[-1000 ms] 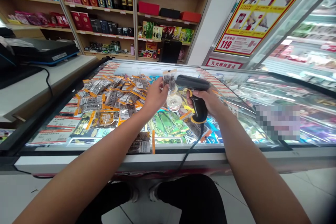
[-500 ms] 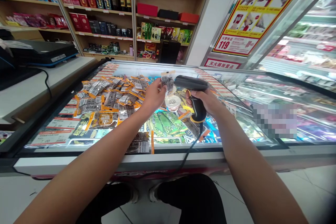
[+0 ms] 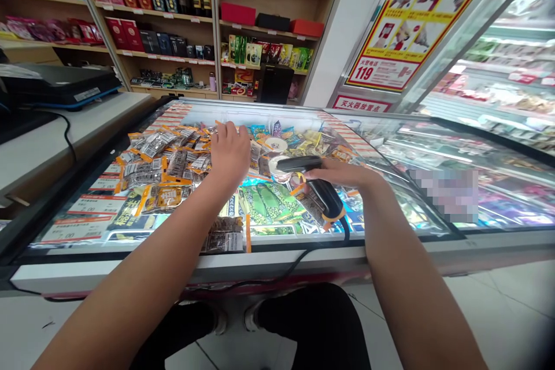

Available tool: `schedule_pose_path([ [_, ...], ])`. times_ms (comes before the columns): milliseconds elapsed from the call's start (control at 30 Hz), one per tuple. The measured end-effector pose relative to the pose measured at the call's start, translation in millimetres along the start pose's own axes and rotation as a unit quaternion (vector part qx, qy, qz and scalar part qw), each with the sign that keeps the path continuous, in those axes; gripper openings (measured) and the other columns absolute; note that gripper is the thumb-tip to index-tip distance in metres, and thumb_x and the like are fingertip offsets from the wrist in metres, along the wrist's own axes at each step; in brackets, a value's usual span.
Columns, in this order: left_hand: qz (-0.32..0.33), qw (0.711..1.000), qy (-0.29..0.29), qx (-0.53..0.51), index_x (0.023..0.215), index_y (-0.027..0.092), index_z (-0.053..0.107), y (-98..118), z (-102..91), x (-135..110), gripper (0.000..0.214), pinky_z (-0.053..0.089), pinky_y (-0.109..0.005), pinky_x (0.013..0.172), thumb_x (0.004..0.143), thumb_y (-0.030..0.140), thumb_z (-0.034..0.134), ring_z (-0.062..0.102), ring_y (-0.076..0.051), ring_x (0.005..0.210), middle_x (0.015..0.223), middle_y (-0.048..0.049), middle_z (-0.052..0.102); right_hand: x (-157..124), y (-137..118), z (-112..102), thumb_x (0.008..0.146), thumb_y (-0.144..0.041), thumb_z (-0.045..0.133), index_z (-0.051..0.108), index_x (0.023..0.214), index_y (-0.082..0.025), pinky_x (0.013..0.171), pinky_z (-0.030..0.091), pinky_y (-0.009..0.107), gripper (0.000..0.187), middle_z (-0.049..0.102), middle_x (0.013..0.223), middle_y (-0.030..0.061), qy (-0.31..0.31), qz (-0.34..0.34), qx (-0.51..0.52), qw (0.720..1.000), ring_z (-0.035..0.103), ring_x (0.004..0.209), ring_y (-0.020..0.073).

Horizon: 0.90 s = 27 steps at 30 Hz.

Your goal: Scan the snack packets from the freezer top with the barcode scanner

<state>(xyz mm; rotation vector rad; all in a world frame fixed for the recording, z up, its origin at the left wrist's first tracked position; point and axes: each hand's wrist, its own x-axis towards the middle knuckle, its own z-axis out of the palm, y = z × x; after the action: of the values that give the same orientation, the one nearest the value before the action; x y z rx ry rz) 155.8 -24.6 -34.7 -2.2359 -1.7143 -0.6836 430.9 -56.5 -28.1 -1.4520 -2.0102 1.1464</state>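
Observation:
My right hand (image 3: 336,174) is closed round the handle of a black and yellow barcode scanner (image 3: 314,182), which lies low and tilted over the glass lid of the chest freezer (image 3: 303,254). Its cable (image 3: 299,263) runs down over the freezer's front edge. My left hand (image 3: 229,150) reaches palm down onto a pile of several orange-edged snack packets (image 3: 167,153) spread on the glass. Its fingers curl down among the packets, and what they hold, if anything, is hidden.
A white counter (image 3: 65,139) with a black device and a cord stands at the left. Wooden shelves (image 3: 182,17) with bottles and boxes fill the back. A second freezer lid (image 3: 477,167) and a yellow and red poster (image 3: 411,17) are at the right. My dark trousers show below.
My left hand has brought the small packet it held up beside the scanner down onto the pile. My right hand has lowered the scanner from upright to near the glass.

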Motion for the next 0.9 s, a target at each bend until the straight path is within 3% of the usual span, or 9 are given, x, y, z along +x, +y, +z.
schedule_pose_path([
  [133,0.070,0.997,-0.017,-0.003,0.104,0.010,0.069,8.2,3.5,-6.9,0.028,0.041,-0.049,0.097,0.092,0.013,0.043,0.048,-0.040,0.124,0.120,-0.0221,0.058,1.9,3.1,-1.7,0.083,-0.045,0.072,0.077,0.080,-0.020,0.072,0.059,0.036,0.026,0.077,0.083,0.0074,-0.059,0.029,-0.018,0.998,0.072,0.079,0.0268],
  [300,0.128,0.983,-0.081,-0.101,0.097,0.014,0.071,24.4,7.1,-13.3,0.024,0.040,-0.053,0.097,0.090,0.019,0.048,0.047,-0.040,0.122,0.117,-0.0181,0.063,3.6,4.2,-0.1,0.081,-0.043,0.073,0.071,0.090,-0.020,0.072,0.059,0.037,0.024,0.076,0.086,0.0089,0.042,0.013,0.098,0.994,0.071,0.081,0.0262],
  [367,0.135,0.961,-0.137,-0.199,0.099,0.018,0.069,31.3,6.8,-15.0,0.023,0.040,-0.053,0.097,0.091,0.023,0.048,0.051,-0.037,0.119,0.114,-0.0143,0.066,4.9,0.0,3.4,0.078,-0.039,0.072,0.070,0.093,-0.021,0.078,0.059,0.038,0.024,0.075,0.088,0.0079,0.106,-0.034,0.169,0.979,0.071,0.087,0.0262],
  [433,0.133,0.921,-0.187,-0.316,0.101,0.019,0.066,37.7,6.4,-16.1,0.023,0.045,-0.048,0.093,0.093,0.033,0.049,0.058,-0.032,0.108,0.105,-0.0112,0.069,6.5,-6.6,7.7,0.077,-0.038,0.070,0.068,0.091,-0.021,0.085,0.057,0.038,0.022,0.074,0.091,0.0071,0.151,-0.083,0.227,0.959,0.070,0.095,0.0267],
  [500,0.122,0.884,-0.197,-0.407,0.098,0.018,0.063,42.2,7.1,-15.7,0.022,0.049,-0.041,0.084,0.093,0.037,0.053,0.063,-0.027,0.095,0.097,-0.0092,0.070,8.1,-13.8,12.0,0.076,-0.040,0.067,0.068,0.086,-0.022,0.087,0.057,0.038,0.022,0.074,0.094,0.0067,0.171,-0.105,0.269,0.942,0.069,0.101,0.0273],
  [600,0.069,0.854,-0.167,-0.487,0.096,0.018,0.063,41.7,9.7,-9.9,0.015,0.052,-0.038,0.079,0.090,0.032,0.059,0.066,-0.025,0.088,0.098,-0.0091,0.072,10.6,-21.6,18.0,0.073,-0.041,0.068,0.069,0.088,-0.023,0.092,0.056,0.038,0.023,0.074,0.100,0.0054,0.193,-0.117,0.308,0.924,0.067,0.107,0.0271],
  [700,-0.043,0.819,-0.115,-0.561,0.104,0.017,0.064,30.3,13.0,3.0,0.017,0.054,-0.039,0.083,0.092,0.026,0.057,0.069,-0.025,0.094,0.109,-0.0111,0.074,12.9,-22.7,21.8,0.071,-0.036,0.072,0.069,0.090,-0.023,0.092,0.055,0.039,0.024,0.072,0.100,0.0049,0.201,-0.131,0.319,0.917,0.066,0.102,0.0252],
  [800,-0.103,0.785,-0.019,-0.611,0.110,0.015,0.065,13.0,18.3,18.2,0.022,0.054,-0.038,0.090,0.092,0.024,0.056,0.070,-0.024,0.102,0.115,-0.0113,0.074,12.8,-19.4,23.2,0.076,-0.034,0.070,0.068,0.085,-0.021,0.075,0.056,0.036,0.016,0.068,0.088,0.0047,0.148,-0.119,0.297,0.936,0.065,0.079,0.0206],
  [900,-0.098,0.775,0.040,-0.623,0.113,0.015,0.066,0.0,24.6,28.0,0.026,0.052,-0.037,0.096,0.090,0.026,0.057,0.069,-0.024,0.106,0.115,-0.0104,0.074,9.6,-18.8,24.5,0.082,-0.033,0.066,0.066,0.083,-0.021,0.061,0.050,0.033,0.012,0.062,0.079,0.0035,0.088,-0.096,0.258,0.957,0.058,0.065,0.0173],
])
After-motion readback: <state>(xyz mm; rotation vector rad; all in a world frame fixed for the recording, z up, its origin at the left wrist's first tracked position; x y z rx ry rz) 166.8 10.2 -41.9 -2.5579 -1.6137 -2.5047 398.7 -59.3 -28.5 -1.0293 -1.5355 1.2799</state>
